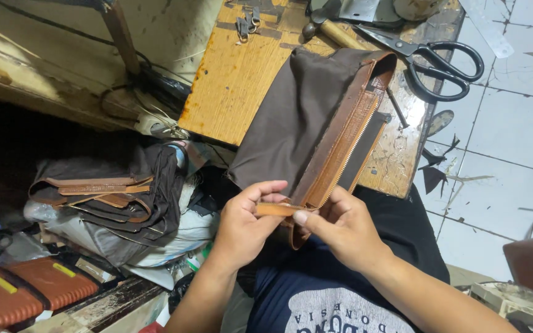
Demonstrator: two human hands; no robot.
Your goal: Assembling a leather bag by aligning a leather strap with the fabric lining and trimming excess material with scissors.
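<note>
Just leather strap (277, 209) between both hands' grips

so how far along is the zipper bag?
Done: zipper sits in the leather strip, brown lining attached. In hand: left hand and right hand pinch the tan tab at the zipper's end. Left: bag looks unfinished, lining loose over the bench; more pieces piled beside.

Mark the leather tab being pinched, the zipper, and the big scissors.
leather tab (277, 209), head view, middle of the tan strip between both hands.
zipper (351, 148), head view, midway along the metal teeth.
scissors (445, 68), head view, on the black handle loops.
</note>
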